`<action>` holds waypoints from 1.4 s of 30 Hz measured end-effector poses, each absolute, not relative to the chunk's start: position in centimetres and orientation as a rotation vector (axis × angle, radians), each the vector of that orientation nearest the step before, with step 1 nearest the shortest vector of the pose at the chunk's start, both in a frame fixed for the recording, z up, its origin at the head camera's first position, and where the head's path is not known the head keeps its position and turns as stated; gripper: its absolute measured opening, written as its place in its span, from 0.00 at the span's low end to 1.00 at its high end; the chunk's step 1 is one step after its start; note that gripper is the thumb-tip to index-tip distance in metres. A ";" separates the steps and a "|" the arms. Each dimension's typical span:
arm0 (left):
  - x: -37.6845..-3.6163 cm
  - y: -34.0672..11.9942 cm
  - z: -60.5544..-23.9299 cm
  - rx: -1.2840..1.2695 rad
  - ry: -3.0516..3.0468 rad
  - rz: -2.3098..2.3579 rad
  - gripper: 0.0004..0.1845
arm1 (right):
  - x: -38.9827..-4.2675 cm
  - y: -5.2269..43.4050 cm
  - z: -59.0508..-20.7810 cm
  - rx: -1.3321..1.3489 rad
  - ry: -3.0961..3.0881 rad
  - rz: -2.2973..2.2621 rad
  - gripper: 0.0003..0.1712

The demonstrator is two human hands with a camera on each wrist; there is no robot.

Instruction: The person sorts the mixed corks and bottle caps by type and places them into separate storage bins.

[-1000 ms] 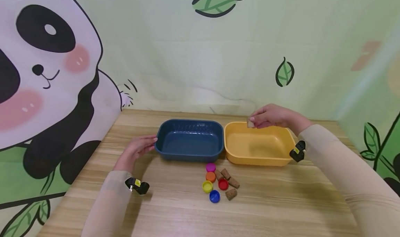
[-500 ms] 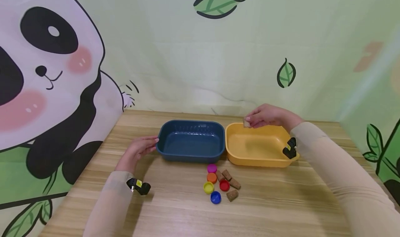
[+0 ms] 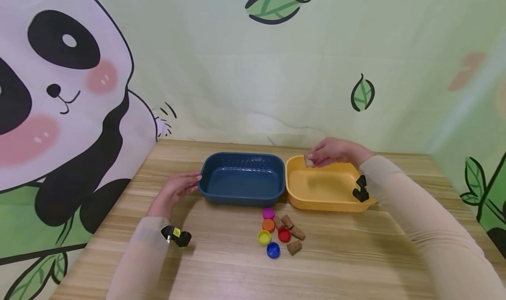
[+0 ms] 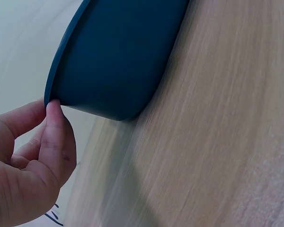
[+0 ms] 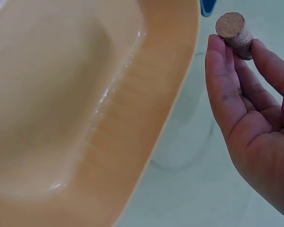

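My right hand (image 3: 336, 153) pinches a small, stubby brown cork stopper (image 3: 309, 160) between thumb and fingertips, fingers curled round it, and holds it above the far left corner of the yellow rectangular plastic tub (image 3: 357, 205). In the right wrist view the cork (image 5: 234, 34) sits at my fingertips (image 5: 217, 56) with its flat end showing, and the tub's rim (image 5: 177, 85) and hollow lie below and to one side, so I judge the cork is near the edge, not over the middle.

My left hand (image 3: 175, 189) rests on the wooden table (image 3: 356, 265), fingers gently curved, with the fingertips touching the left end of the dark blue rectangular plastic tub (image 3: 241, 199); the left wrist view shows one fingertip (image 4: 53, 111) against the tub's rim (image 4: 61, 61), steadying it without gripping.

To do this well, I think I should bring the cork further in over the yellow tub's floor and lower it close before I loosen the pinch, since a cork is light and round and would likely bounce or roll over the rim if dropped from height at the edge.

In front of the tubs lie four more corks (image 3: 290, 233) and five coloured plastic bottle caps (image 3: 270, 232), touching in a loose cluster.
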State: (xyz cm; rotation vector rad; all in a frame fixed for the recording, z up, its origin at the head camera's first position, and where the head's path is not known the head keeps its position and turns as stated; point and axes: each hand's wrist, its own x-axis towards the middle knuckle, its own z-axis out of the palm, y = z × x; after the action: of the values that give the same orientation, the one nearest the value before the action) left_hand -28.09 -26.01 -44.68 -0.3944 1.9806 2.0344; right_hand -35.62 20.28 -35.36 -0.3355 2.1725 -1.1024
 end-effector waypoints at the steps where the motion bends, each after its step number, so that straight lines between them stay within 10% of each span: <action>1: -28.1 -26.0 -44.7 -0.389 1.976 2.041 0.26 | -35.6 20.2 -35.6 -0.331 2.166 -1.102 0.24; 42: -28.1 -26.1 -44.4 -0.437 2.027 1.961 0.27 | -36.3 18.6 -39.4 -0.274 2.221 -0.797 0.18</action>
State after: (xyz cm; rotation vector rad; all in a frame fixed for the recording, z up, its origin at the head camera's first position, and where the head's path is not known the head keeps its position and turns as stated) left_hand -28.14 -26.05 -44.38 -0.4372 2.0266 1.9606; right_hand -36.35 18.59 -39.44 -0.2742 2.2213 -0.7972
